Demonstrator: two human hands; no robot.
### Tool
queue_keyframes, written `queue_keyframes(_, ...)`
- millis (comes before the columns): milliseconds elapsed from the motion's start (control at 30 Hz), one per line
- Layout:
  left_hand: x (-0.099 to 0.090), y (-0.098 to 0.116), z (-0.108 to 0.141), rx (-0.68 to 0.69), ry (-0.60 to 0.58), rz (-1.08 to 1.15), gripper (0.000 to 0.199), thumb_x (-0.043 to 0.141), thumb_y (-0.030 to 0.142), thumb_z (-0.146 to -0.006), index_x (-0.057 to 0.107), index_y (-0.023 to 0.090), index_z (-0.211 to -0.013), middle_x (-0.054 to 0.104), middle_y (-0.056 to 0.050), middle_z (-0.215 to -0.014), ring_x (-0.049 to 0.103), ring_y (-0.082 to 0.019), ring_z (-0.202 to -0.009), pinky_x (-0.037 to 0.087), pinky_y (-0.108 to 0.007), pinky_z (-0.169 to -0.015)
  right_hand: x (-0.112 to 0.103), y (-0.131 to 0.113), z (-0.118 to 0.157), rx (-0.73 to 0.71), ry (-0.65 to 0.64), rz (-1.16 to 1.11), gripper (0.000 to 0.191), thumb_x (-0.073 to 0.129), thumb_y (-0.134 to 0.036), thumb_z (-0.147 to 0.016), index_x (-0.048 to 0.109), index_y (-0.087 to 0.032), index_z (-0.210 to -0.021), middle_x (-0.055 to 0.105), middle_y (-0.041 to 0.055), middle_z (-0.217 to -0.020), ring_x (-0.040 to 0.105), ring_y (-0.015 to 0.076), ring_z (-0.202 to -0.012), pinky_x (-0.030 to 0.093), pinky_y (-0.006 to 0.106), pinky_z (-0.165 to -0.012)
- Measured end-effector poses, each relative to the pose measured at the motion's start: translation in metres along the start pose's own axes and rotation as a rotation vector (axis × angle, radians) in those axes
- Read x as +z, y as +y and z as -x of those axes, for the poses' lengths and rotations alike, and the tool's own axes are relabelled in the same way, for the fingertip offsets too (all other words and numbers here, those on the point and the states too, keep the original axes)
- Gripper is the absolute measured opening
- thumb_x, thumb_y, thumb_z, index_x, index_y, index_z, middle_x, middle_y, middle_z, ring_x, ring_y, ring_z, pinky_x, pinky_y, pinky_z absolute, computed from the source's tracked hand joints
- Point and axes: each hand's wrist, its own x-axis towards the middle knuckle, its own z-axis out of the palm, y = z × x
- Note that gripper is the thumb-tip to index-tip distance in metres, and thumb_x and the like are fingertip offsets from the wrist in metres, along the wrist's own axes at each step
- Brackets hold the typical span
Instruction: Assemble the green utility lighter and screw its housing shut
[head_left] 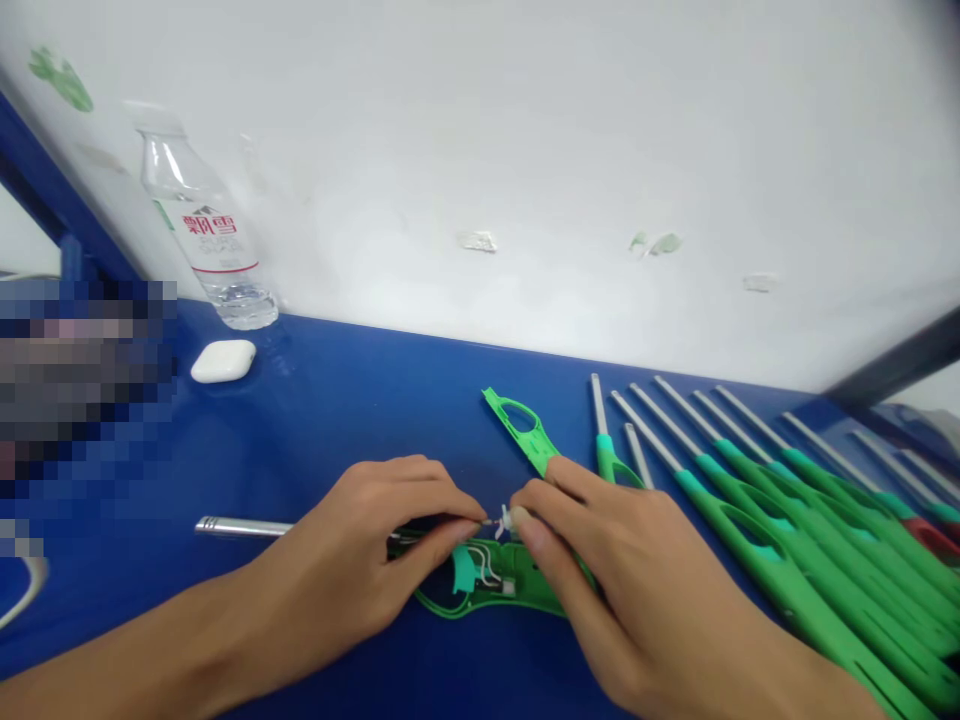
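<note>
An opened green long-nosed lighter casing [536, 592] lies under both hands, with white wires [487, 572] and a turquoise trigger [465, 570] inside it. Its metal tube [244, 527] points left, partly behind my left hand [409, 535]. Thumb and forefinger of that hand pinch a thin wire, whose tip [487, 521] pokes out to the right. Facing it, my right hand [592, 560] pinches a small whitish part [505, 519] close to the wire tip; whether the two touch I cannot tell. Beyond my right knuckles rests the loose green casing half [525, 432].
Several green lighters [757, 530] with metal tubes lie in a row at the right, a red one [930, 537] among them. A water bottle [202, 225] leans near the white wall, behind a white earphone case [223, 361]. The tabletop [360, 400] is blue.
</note>
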Motion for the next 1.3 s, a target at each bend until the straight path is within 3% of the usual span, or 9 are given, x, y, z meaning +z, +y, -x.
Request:
queue_keyframes(367,-0.0003,-0.0005,0.0009,0.002,-0.012,-0.007,0.019,0.067,0.015,-0.110,0.081,0.029,-0.109,0.080,0.007,-0.098,0.073,-0.010,-0.086,0.053,-0.020,-0.081,0.0008,-0.0008,-0.0018,-0.006,-0.048,0.014,0.040,0.034,-0.025,-0.118,0.069,-0.023,-0.100,0.063,0.0044,-0.094,0.064,0.0231,-0.075,0.037,0.038,-0.062)
queue_keyframes(800,0.0004,0.0009,0.0038,-0.012,0.003,-0.004,0.020,0.065,0.016,-0.110,0.080,0.027,-0.107,0.078,0.005,-0.095,0.073,-0.011,-0.084,0.053,-0.023,-0.079,0.0063,0.0021,-0.0015,-0.118,-0.003,0.163,0.029,0.040,-0.014,-0.113,0.066,-0.023,-0.106,0.064,0.0044,-0.096,0.059,0.0231,-0.064,0.023,0.037,-0.051)
queue_keyframes(1033,0.0014,0.0006,0.0040,-0.003,0.006,-0.002,0.020,0.064,0.016,-0.110,0.081,0.026,-0.106,0.079,0.003,-0.094,0.073,-0.013,-0.081,0.054,-0.024,-0.076,0.0066,0.0041,-0.0010,-0.140,-0.013,0.225,0.028,0.049,-0.004,-0.102,0.066,-0.023,-0.112,0.066,0.0052,-0.101,0.062,0.0234,-0.064,0.024,0.035,-0.049)
queue_keyframes(1300,0.0030,-0.0017,0.0040,-0.007,0.010,-0.003,0.020,0.065,0.014,-0.110,0.080,0.027,-0.105,0.077,0.006,-0.093,0.072,-0.010,-0.081,0.052,-0.021,-0.077,0.0082,0.0053,-0.0024,-0.205,0.053,0.237,0.027,0.054,0.001,-0.096,0.064,-0.022,-0.105,0.070,0.0040,-0.097,0.069,0.0234,-0.064,0.030,0.037,-0.046)
